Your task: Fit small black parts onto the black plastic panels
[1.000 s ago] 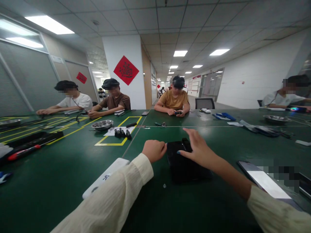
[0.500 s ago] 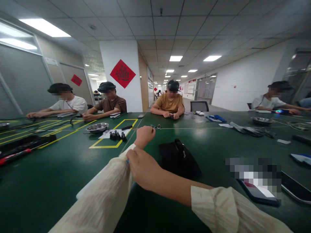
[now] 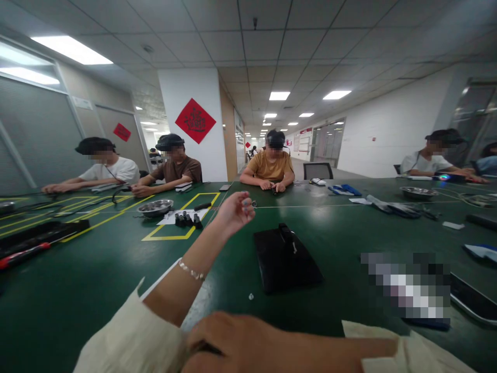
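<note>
My left hand (image 3: 235, 213) is raised over the table with its fingers curled in and nothing visible in them. A bracelet (image 3: 192, 271) circles the left wrist, and the forearm is bare up to the cream sleeve (image 3: 132, 331), which is bunched near the elbow. My right hand (image 3: 229, 339) is closed at the edge of that sleeve, its fingertips partly hidden. To the right of my left arm lies a flat black pouch or board (image 3: 283, 264) with a black strap-like part (image 3: 286, 235) on top. A tiny clear object (image 3: 250, 297) rests near it.
On the green table (image 3: 97, 290) are a metal bowl (image 3: 155, 208), several black cylindrical parts (image 3: 188, 220) on white paper, and a black tray with a red-handled tool (image 3: 25, 255) at left. A phone (image 3: 473, 298) lies at right. Several people sit around the table.
My right hand has drawn the left sleeve from the wrist down toward the elbow, baring the forearm and bracelet. My left hand has turned, showing its curled fingers.
</note>
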Action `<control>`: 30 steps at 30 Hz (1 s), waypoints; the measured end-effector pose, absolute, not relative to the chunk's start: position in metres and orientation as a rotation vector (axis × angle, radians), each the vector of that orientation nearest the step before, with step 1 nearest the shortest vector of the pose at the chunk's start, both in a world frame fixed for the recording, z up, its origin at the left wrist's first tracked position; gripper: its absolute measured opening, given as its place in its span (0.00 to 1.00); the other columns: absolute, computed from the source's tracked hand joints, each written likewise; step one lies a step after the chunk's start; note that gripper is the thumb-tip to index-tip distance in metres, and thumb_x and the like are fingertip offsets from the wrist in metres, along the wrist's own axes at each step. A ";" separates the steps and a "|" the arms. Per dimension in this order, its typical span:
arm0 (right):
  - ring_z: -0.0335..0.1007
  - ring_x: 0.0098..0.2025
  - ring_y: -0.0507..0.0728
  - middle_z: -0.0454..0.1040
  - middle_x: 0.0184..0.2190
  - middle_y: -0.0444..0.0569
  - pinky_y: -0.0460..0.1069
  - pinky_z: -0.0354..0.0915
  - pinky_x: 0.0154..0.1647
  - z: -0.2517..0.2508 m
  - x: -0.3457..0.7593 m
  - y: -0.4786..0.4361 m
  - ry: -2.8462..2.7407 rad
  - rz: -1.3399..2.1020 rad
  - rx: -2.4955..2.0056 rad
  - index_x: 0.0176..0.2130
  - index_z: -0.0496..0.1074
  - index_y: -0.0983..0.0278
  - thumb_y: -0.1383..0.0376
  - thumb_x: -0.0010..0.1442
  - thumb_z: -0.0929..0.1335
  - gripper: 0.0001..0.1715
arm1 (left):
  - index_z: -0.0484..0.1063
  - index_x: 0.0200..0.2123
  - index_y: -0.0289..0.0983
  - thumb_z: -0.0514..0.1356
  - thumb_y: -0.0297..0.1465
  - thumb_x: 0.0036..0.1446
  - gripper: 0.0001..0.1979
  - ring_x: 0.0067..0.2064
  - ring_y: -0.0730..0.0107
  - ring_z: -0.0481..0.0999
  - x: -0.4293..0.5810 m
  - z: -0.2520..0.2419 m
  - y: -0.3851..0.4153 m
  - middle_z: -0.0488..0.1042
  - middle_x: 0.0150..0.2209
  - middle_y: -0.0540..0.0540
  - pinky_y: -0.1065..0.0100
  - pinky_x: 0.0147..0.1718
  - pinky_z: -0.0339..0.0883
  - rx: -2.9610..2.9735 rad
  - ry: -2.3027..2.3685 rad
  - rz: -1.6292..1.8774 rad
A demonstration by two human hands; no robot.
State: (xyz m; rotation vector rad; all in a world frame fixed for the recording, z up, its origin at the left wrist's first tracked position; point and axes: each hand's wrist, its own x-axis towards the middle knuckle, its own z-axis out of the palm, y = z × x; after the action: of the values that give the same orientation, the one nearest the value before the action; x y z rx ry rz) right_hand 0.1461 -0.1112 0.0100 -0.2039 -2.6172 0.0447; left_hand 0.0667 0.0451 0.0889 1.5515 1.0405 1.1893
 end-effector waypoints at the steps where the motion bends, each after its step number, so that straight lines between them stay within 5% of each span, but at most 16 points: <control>1: 0.68 0.42 0.52 0.71 0.42 0.46 0.46 0.65 0.40 0.018 0.164 -0.104 -2.535 -0.132 -0.211 0.41 0.66 0.60 0.66 0.61 0.61 0.08 | 0.63 0.31 0.36 0.45 0.34 0.58 0.11 0.17 0.80 0.58 0.070 0.089 0.030 0.56 0.17 0.57 0.74 0.24 0.62 1.570 0.908 1.088; 4: 0.65 0.42 0.56 0.68 0.40 0.51 0.52 0.62 0.44 0.039 0.213 -0.072 -2.262 -0.285 -0.451 0.41 0.66 0.63 0.71 0.57 0.59 0.12 | 0.62 0.37 0.37 0.49 0.36 0.57 0.10 0.21 0.78 0.64 0.077 0.075 -0.004 0.65 0.22 0.54 0.74 0.23 0.60 1.736 0.858 0.812; 7: 0.63 0.40 0.56 0.65 0.36 0.51 0.51 0.62 0.43 0.039 0.243 -0.030 -2.030 -0.282 -0.839 0.36 0.67 0.64 0.72 0.56 0.59 0.11 | 0.64 0.35 0.36 0.42 0.36 0.60 0.15 0.24 0.73 0.69 0.076 0.051 -0.011 0.68 0.23 0.51 0.71 0.27 0.64 2.101 1.139 0.593; 11: 0.63 0.43 0.61 0.65 0.39 0.54 0.53 0.60 0.43 0.016 0.263 0.015 -1.844 -0.382 -1.324 0.41 0.67 0.65 0.61 0.57 0.63 0.14 | 0.72 0.36 0.34 0.37 0.43 0.62 0.27 0.35 0.60 0.75 0.070 0.026 -0.005 0.75 0.33 0.39 0.62 0.35 0.66 2.651 1.607 0.288; 16: 0.68 0.37 0.57 0.69 0.40 0.51 0.49 0.60 0.35 0.004 0.280 0.040 -1.919 -0.080 -1.677 0.44 0.67 0.62 0.54 0.58 0.62 0.18 | 0.78 0.27 0.30 0.38 0.57 0.54 0.41 0.34 0.47 0.77 0.068 0.013 -0.013 0.76 0.29 0.30 0.56 0.32 0.67 2.704 1.686 -0.334; 20: 0.70 0.34 0.59 0.73 0.33 0.51 0.49 0.58 0.31 0.006 0.282 0.041 -2.041 0.136 -1.841 0.43 0.68 0.61 0.47 0.60 0.56 0.25 | 0.79 0.27 0.32 0.49 0.59 0.47 0.37 0.29 0.51 0.76 0.059 0.012 -0.020 0.76 0.25 0.33 0.61 0.28 0.67 2.682 1.487 -0.458; 24: 0.72 0.38 0.65 0.75 0.36 0.56 0.52 0.60 0.34 0.002 0.270 0.034 -2.115 0.052 -1.891 0.53 0.61 0.63 0.41 0.57 0.55 0.37 | 0.79 0.26 0.36 0.57 0.51 0.48 0.23 0.24 0.60 0.75 0.051 0.015 -0.023 0.76 0.21 0.41 0.67 0.24 0.64 2.652 1.329 -0.445; 30: 0.73 0.36 0.62 0.75 0.37 0.58 0.51 0.59 0.34 -0.006 0.261 0.034 -2.050 0.065 -1.901 0.55 0.58 0.65 0.56 0.61 0.57 0.26 | 0.71 0.15 0.36 0.52 0.41 0.56 0.23 0.21 0.66 0.72 0.052 0.010 -0.020 0.72 0.16 0.45 0.70 0.23 0.61 2.605 1.227 -0.508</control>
State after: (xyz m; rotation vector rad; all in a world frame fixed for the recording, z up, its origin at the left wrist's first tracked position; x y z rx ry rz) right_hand 0.2611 0.0338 -0.0063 -1.9008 -2.0501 0.0648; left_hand 0.0521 -0.0200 0.0103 2.6054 1.2266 -0.5082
